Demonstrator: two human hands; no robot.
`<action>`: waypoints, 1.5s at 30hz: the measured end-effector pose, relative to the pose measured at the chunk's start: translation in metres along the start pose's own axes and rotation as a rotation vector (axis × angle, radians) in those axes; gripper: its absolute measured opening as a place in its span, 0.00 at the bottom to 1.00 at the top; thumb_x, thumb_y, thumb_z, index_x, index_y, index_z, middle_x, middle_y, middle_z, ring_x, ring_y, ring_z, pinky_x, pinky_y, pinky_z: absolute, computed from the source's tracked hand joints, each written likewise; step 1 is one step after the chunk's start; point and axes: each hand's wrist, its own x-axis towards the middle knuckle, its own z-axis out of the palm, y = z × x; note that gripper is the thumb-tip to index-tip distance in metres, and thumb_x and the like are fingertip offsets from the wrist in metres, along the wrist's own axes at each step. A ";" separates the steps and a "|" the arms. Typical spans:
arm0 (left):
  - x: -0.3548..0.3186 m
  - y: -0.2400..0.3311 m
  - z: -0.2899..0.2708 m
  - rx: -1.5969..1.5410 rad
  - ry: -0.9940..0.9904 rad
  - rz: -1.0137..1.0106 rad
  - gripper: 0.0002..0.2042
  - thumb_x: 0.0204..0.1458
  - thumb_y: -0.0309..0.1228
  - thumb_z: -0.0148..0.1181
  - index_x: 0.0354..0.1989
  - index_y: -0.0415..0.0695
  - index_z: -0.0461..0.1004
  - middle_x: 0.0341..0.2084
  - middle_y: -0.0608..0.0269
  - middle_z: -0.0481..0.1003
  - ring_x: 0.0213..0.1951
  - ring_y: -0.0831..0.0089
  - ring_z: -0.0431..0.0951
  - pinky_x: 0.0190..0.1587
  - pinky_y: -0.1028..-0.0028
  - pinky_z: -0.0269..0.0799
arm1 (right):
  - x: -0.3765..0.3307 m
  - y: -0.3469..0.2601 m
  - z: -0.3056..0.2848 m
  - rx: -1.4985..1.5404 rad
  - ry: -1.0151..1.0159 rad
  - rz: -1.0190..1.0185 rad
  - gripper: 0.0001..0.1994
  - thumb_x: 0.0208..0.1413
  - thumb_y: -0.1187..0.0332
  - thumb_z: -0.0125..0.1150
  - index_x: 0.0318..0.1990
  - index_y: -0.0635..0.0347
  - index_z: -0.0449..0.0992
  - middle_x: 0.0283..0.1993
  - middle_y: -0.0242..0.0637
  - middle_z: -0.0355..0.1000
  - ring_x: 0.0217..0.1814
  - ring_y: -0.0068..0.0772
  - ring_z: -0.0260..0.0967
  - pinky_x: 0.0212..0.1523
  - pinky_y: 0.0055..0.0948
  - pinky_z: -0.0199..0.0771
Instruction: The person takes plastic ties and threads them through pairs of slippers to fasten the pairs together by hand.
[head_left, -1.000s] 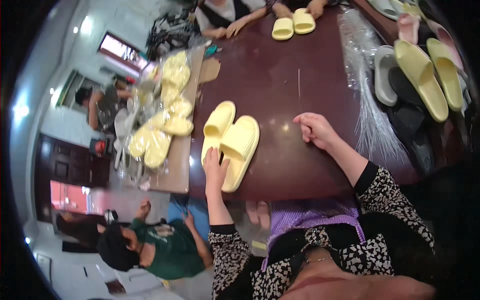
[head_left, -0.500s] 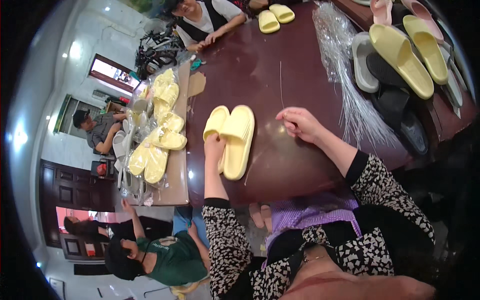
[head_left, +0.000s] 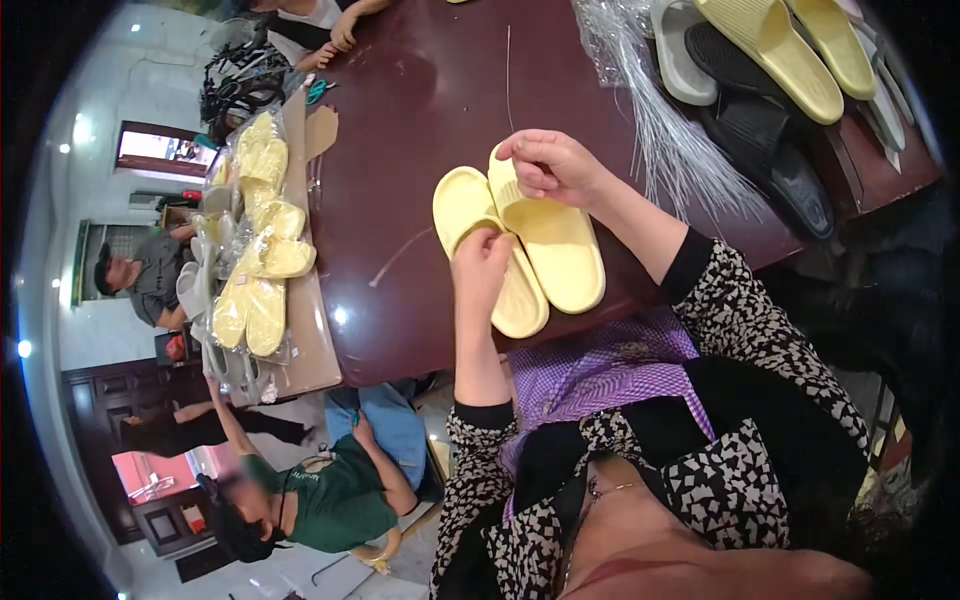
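A pair of yellow slide slippers (head_left: 565,262) lies side by side on the dark red table in front of me, toes pointing away and slightly left. My left hand (head_left: 481,265) is closed at the left slipper (head_left: 522,300), its fingertips tucked under the strap at the foot opening. Above the toe of the right slipper, my right hand (head_left: 548,165) pinches a thin, pale strand (head_left: 509,80) that stands up from the fingertips. The right hand partly covers that slipper's strap.
A bundle of clear strands (head_left: 675,135) lies at the right, beside piled grey, black and yellow slippers (head_left: 790,60). Bagged yellow slippers (head_left: 265,240) rest on cardboard (head_left: 312,330) at left. A person in green (head_left: 335,505) is near the table's left corner; others are farther off.
The slippers have shifted right and toward me, turning so their toes point left. My right hand has come left over them with the strand. The whole view has also shifted.
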 end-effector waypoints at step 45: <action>-0.068 0.008 -0.032 0.563 0.082 0.457 0.05 0.49 0.28 0.53 0.30 0.43 0.75 0.25 0.50 0.74 0.28 0.56 0.77 0.29 0.63 0.72 | -0.048 0.020 0.066 -0.402 -0.032 0.174 0.11 0.59 0.66 0.48 0.37 0.67 0.73 0.17 0.30 0.64 0.14 0.17 0.57 0.18 0.17 0.62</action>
